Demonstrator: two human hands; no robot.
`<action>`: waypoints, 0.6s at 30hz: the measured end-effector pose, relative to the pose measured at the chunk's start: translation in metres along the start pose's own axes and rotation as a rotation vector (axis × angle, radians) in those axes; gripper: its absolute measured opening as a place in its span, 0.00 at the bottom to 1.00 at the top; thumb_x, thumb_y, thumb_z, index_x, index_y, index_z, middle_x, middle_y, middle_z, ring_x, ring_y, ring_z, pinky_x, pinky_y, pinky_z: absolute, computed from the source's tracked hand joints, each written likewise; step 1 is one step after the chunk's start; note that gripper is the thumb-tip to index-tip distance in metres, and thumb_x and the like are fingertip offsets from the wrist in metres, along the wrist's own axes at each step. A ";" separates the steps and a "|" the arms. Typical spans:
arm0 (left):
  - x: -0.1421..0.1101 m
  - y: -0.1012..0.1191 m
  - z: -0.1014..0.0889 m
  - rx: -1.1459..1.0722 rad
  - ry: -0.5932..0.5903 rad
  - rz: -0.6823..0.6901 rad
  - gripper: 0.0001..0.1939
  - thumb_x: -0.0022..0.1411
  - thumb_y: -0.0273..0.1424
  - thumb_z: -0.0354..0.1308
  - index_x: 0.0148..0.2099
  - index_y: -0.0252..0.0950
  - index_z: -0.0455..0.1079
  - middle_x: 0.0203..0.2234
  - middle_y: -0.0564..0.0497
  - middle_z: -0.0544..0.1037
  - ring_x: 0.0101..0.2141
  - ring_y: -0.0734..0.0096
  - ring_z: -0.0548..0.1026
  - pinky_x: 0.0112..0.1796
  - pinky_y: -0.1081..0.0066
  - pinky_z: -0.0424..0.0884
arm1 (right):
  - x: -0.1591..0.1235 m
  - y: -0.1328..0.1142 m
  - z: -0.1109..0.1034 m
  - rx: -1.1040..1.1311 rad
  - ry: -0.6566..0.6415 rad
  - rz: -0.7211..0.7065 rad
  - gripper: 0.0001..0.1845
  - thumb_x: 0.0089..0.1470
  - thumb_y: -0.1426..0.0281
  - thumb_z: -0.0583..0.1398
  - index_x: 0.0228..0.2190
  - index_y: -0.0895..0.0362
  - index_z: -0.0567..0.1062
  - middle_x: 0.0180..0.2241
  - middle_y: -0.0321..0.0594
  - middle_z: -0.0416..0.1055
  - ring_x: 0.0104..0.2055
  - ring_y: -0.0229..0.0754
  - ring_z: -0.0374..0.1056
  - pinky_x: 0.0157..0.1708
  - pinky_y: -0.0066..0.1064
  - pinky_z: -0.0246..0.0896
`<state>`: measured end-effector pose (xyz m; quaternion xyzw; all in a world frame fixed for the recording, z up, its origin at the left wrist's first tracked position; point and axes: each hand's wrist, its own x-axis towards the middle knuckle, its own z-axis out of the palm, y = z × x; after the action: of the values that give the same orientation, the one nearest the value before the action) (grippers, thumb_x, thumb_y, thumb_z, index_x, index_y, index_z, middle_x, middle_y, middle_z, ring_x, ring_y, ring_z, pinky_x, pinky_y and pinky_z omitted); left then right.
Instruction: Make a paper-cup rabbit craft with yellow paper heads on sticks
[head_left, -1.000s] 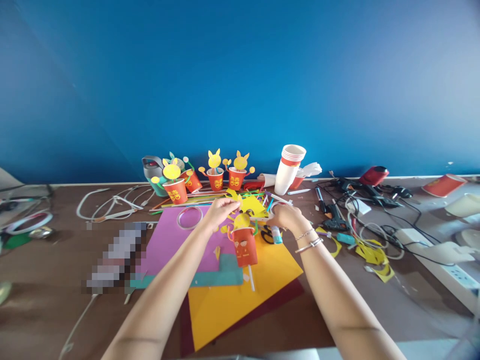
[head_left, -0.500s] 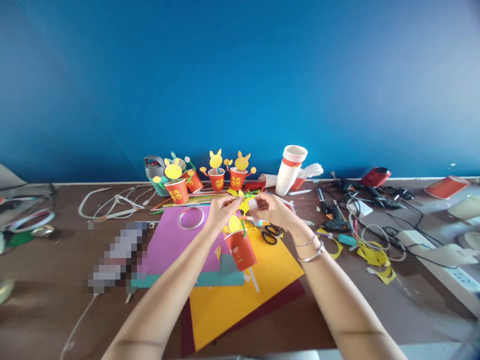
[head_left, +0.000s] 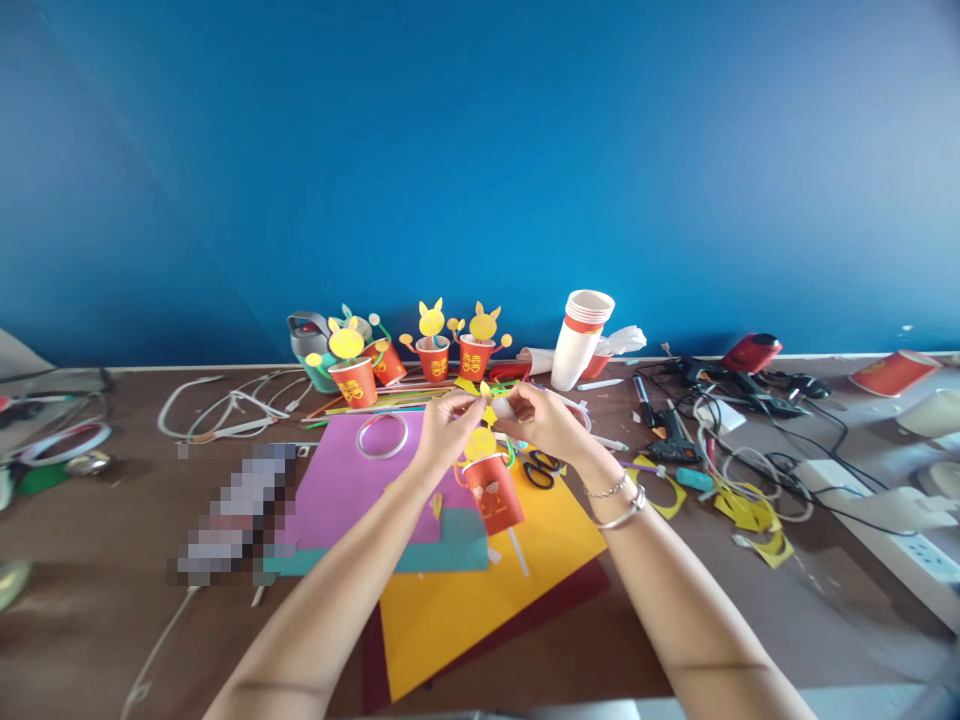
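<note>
My left hand (head_left: 450, 425) is closed, its fingertips pinching a small pointed yellow paper piece (head_left: 485, 390). Close to its right, my right hand (head_left: 546, 415) has its fingers curled round a small whitish object (head_left: 503, 405), whose kind I cannot make out. Just below both hands is a tilted red paper cup (head_left: 493, 497) with a round yellow paper head (head_left: 481, 443) and green arms. Whether either hand bears the cup's weight is hidden. Black-handled scissors (head_left: 541, 469) lie by my right wrist.
Purple paper (head_left: 337, 490) and orange paper (head_left: 450, 620) cover the middle of the table. Several decorated red cups (head_left: 352, 383) stand along the wall, near stacked white cups (head_left: 576, 350). At right are a glue gun (head_left: 677, 438), yellow scraps (head_left: 750, 510), cables and a power strip (head_left: 900, 545).
The red cup with the yellow head has turned and shifted slightly right and up, showing more of its front. Both hands stay nearly in place, fingertips close together.
</note>
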<state>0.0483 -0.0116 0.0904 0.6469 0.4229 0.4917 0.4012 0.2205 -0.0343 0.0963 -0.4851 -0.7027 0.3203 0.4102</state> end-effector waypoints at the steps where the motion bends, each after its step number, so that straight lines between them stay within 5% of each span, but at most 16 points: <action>1: 0.000 0.000 0.000 -0.009 -0.005 -0.005 0.13 0.53 0.38 0.59 0.23 0.34 0.73 0.20 0.53 0.70 0.25 0.73 0.66 0.27 0.73 0.59 | 0.000 -0.001 0.000 -0.031 0.004 -0.009 0.14 0.46 0.61 0.65 0.29 0.56 0.69 0.29 0.37 0.72 0.30 0.38 0.66 0.32 0.29 0.62; 18: -0.005 -0.001 0.004 0.083 0.064 0.191 0.09 0.56 0.31 0.57 0.24 0.37 0.73 0.24 0.51 0.76 0.30 0.70 0.72 0.32 0.71 0.66 | -0.008 -0.017 0.002 -0.460 0.097 -0.065 0.11 0.49 0.66 0.63 0.26 0.54 0.64 0.26 0.35 0.73 0.27 0.39 0.68 0.27 0.26 0.52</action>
<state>0.0518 -0.0162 0.0877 0.6845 0.3918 0.5300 0.3114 0.2130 -0.0472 0.1080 -0.5578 -0.7518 0.1146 0.3324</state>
